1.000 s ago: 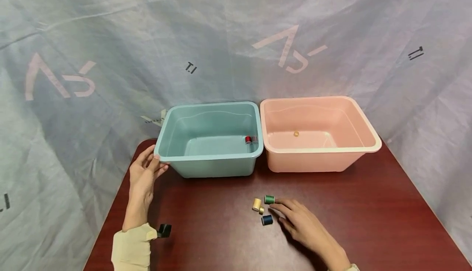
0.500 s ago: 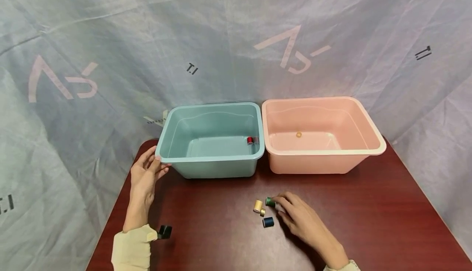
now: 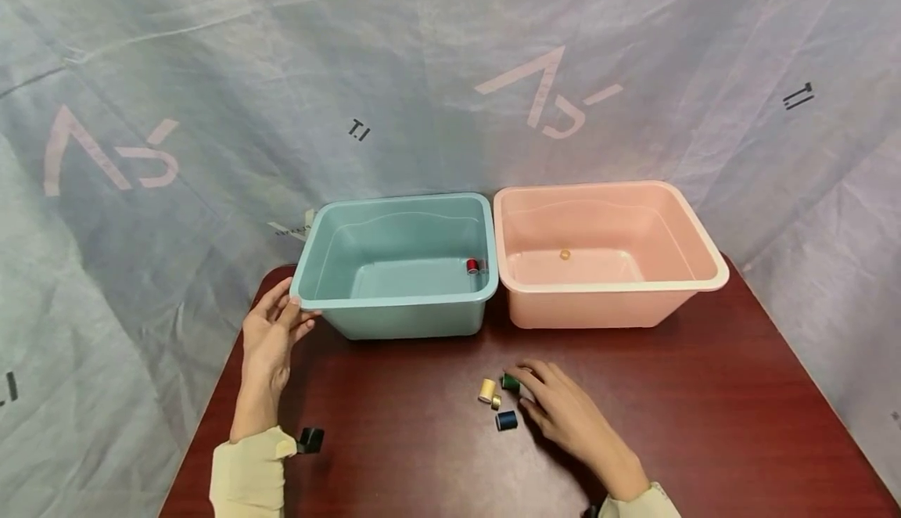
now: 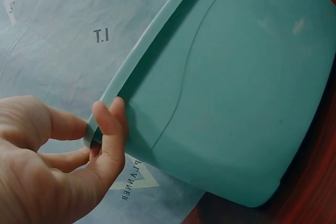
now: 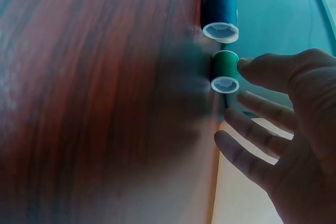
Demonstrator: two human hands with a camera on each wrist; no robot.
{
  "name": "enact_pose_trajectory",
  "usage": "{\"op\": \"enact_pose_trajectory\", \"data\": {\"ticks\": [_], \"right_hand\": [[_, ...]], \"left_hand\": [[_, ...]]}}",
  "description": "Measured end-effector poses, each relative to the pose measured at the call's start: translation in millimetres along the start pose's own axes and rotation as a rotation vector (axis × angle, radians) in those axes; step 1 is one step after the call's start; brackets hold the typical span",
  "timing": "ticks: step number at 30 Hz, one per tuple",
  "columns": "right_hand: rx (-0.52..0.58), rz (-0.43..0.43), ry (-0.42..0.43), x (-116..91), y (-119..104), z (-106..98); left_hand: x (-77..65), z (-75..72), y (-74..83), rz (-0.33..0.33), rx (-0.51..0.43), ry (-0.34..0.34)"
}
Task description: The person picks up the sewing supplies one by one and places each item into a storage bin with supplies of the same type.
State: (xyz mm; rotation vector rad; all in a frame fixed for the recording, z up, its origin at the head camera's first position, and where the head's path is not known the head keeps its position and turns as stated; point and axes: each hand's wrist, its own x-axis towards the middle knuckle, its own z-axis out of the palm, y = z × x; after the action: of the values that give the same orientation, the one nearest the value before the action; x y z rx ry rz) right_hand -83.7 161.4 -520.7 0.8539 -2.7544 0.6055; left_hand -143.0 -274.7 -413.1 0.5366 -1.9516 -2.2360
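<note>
My left hand (image 3: 267, 338) pinches the front left corner of the rim of the teal tub (image 3: 415, 318); in the left wrist view, the thumb and fingertips are at the rim (image 4: 134, 64). On the table, my right hand (image 3: 563, 408) hovers at the green thread spool (image 3: 510, 383), its fingers partly over it. The right wrist view has the thumb and fingers spread beside the green spool (image 5: 224, 72), not closed around it. Close by lie a yellow spool (image 3: 487, 390), a small gold spool (image 3: 496, 402) and a dark blue spool (image 3: 506, 421).
To the right of the teal tub, a pink tub (image 3: 584, 311) stands nearly against it, with a small gold spool (image 3: 565, 255) inside. A red spool (image 3: 472, 266) lies in the teal tub. A grey printed cloth (image 3: 422, 72) hangs behind the dark red table (image 3: 394, 424).
My right hand has shifted slightly left and forward, so its fingers now reach over the green spool. The left hand keeps its hold on the teal tub's rim.
</note>
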Motion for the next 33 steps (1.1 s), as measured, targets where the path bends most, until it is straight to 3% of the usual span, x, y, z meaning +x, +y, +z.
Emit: {"op": "enact_pose_trajectory", "data": {"ticks": [12, 33], "right_hand": [[-0.035, -0.013, 0.051, 7, 0, 7], [-0.106, 0.019, 0.005, 19, 3, 15]], "left_hand": [[-2.3, 1.0, -0.4, -0.003, -0.056, -0.007], [-1.2, 1.1, -1.4, -0.005, -0.039, 0.002]]}}
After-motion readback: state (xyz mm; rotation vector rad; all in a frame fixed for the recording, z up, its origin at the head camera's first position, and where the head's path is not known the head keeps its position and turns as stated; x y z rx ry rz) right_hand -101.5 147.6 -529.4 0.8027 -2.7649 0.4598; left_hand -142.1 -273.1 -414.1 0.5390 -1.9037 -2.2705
